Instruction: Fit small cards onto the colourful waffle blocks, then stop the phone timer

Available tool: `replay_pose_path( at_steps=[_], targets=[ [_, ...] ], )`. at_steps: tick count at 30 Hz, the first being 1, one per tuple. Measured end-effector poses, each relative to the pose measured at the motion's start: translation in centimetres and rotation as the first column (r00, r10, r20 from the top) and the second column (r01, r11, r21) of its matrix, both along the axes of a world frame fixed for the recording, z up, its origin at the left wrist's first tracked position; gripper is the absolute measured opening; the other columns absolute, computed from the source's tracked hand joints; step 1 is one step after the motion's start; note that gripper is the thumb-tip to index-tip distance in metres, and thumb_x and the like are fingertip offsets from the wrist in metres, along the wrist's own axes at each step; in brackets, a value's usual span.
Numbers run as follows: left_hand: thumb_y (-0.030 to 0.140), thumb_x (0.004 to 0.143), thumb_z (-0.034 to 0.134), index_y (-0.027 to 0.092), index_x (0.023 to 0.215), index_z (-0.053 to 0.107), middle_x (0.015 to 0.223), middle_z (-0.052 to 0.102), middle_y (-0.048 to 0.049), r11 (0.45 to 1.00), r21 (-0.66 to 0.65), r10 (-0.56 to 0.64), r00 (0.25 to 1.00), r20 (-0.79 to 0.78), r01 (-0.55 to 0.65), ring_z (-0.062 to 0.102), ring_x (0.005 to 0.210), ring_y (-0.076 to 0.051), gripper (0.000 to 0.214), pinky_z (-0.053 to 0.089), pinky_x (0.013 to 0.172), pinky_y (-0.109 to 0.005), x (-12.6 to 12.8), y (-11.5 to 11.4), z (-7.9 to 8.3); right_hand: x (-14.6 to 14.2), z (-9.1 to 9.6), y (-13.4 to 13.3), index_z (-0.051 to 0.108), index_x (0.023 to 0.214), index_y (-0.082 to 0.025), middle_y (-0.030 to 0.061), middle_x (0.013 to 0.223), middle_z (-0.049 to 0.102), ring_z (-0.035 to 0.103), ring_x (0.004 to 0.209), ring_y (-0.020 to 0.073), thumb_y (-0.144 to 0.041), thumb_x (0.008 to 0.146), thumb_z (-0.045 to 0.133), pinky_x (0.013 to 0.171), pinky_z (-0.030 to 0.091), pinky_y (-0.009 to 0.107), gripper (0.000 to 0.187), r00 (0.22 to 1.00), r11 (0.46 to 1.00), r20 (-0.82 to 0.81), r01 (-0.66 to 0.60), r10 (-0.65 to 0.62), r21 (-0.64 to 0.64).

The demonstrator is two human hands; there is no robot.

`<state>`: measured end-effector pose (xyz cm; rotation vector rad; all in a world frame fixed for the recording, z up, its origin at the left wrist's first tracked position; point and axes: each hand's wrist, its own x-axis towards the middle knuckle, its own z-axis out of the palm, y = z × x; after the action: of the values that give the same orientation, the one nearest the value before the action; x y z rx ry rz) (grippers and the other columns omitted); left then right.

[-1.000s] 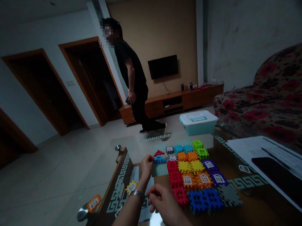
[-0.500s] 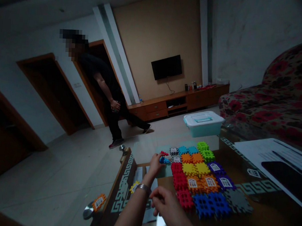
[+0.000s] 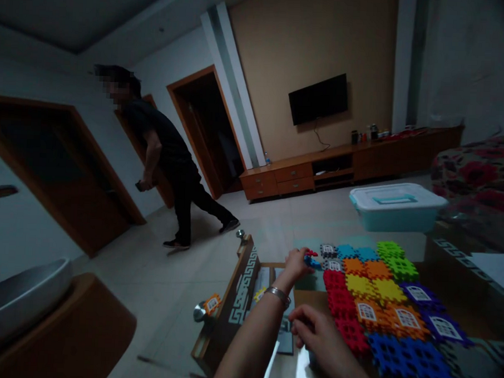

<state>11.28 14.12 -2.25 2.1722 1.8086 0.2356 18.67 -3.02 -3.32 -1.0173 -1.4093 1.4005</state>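
Note:
A mat of interlocked coloured plastic tiles (image 3: 381, 295) lies on a glass-topped table (image 3: 243, 283). My left hand (image 3: 295, 263), with a metal bracelet on the wrist, is closed on a small blue tile (image 3: 313, 262) with a red piece beside it, at the mat's far left corner. My right hand (image 3: 312, 332) rests near the mat's near left edge with its fingers curled; whether anything is in them is hidden.
A person in dark clothes (image 3: 165, 157) walks across the tiled floor at left. A lidded teal box (image 3: 395, 206) stands beyond the mat. A loose orange tile (image 3: 211, 304) lies by the table's left edge. A floral sofa (image 3: 478, 176) is right, a brown chair (image 3: 62, 325) lower left.
My left hand took hold of the blue tile at the mat's far corner. The view swung left. The other person walked leftward across the room.

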Motion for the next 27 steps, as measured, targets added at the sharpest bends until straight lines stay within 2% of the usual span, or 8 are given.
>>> replay_pose_path(
  at_steps=[4,7,10,13,16,21,24,27],
  targets=[
    [0.030,0.079,0.067,0.030,0.126,0.056,0.131,0.054,-0.0038,0.994,0.071,0.087,0.995,-0.041,-0.084,0.043,0.127,-0.022,0.048,0.032,0.103,-0.032,-5.4,-4.0,2.1,0.3,0.0,0.5,0.061,0.086,-0.017,0.0030,0.075,0.064,0.063,0.063,0.0171,-0.026,0.080,0.045,0.059,0.046,0.027,0.019,0.997,0.999,0.069,-0.036,0.034,0.019],
    [0.024,0.079,0.063,0.023,0.119,0.059,0.132,0.053,-0.0088,0.955,0.086,0.291,0.952,-0.095,-0.284,0.043,0.126,-0.026,0.040,0.034,0.100,-0.036,-12.1,-7.7,3.6,0.7,0.2,1.0,0.063,0.088,-0.017,0.0047,0.078,0.066,0.064,0.070,0.0193,-0.022,0.081,0.046,0.066,0.047,0.029,0.019,0.973,0.996,0.233,-0.024,0.004,0.083],
    [0.027,0.077,0.062,0.014,0.109,0.061,0.118,0.059,-0.0167,0.859,0.079,0.512,0.848,-0.139,-0.505,0.050,0.116,-0.032,0.034,0.040,0.088,-0.037,-18.5,-11.2,4.2,0.6,0.3,1.3,0.065,0.090,-0.015,0.0091,0.090,0.069,0.064,0.089,0.0224,-0.014,0.080,0.048,0.078,0.045,0.031,0.020,0.883,0.981,0.464,-0.016,-0.077,0.195],
    [0.030,0.076,0.063,0.016,0.095,0.062,0.107,0.063,-0.0136,0.798,0.058,0.602,0.788,-0.128,-0.600,0.057,0.104,-0.028,0.024,0.042,0.078,-0.031,-22.5,-13.6,3.7,-0.3,0.2,1.2,0.067,0.097,-0.013,0.0131,0.103,0.067,0.063,0.099,0.0247,-0.009,0.081,0.048,0.084,0.044,0.032,0.025,0.737,0.975,0.667,-0.051,-0.110,0.217],
    [0.026,0.068,0.071,0.016,0.087,0.060,0.105,0.064,-0.0117,0.791,0.029,0.612,0.787,-0.079,-0.612,0.060,0.098,-0.025,0.023,0.043,0.073,-0.027,-23.9,-14.3,2.6,-1.6,0.0,0.9,0.068,0.103,-0.014,0.0126,0.109,0.067,0.062,0.102,0.0253,-0.009,0.082,0.050,0.086,0.043,0.032,0.027,0.664,0.975,0.744,-0.106,-0.076,0.194],
    [0.008,0.046,0.080,0.016,0.070,0.057,0.077,0.067,-0.0022,0.845,-0.099,0.532,0.845,0.060,-0.525,0.062,0.073,-0.019,0.034,0.042,0.060,-0.023,-22.9,-13.1,0.6,-3.0,-0.5,1.1,0.068,0.105,-0.014,0.0119,0.111,0.066,0.061,0.105,0.0251,-0.014,0.084,0.055,0.089,0.043,0.032,0.024,0.652,0.974,0.757,-0.145,-0.036,0.171],
    [0.006,0.049,0.074,0.018,0.062,0.054,0.064,0.062,0.0024,0.869,-0.111,0.494,0.854,0.162,-0.481,0.060,0.067,-0.016,0.027,0.041,0.057,-0.022,-22.5,-12.5,0.5,-3.5,-0.4,1.3,0.069,0.103,-0.014,0.0122,0.110,0.067,0.062,0.103,0.0247,-0.014,0.084,0.055,0.089,0.043,0.032,0.023,0.661,0.976,0.750,-0.143,-0.031,0.167],
    [0.011,0.060,0.065,0.018,0.066,0.057,0.067,0.063,0.0013,0.881,-0.044,0.464,0.846,0.261,-0.470,0.062,0.073,-0.018,0.013,0.042,0.061,-0.022,-22.5,-12.2,1.1,-3.8,0.1,1.2,0.070,0.099,-0.016,0.0105,0.105,0.069,0.063,0.102,0.0232,-0.011,0.084,0.053,0.089,0.044,0.031,0.023,0.719,0.969,0.693,-0.128,-0.055,0.210]
  ],
)
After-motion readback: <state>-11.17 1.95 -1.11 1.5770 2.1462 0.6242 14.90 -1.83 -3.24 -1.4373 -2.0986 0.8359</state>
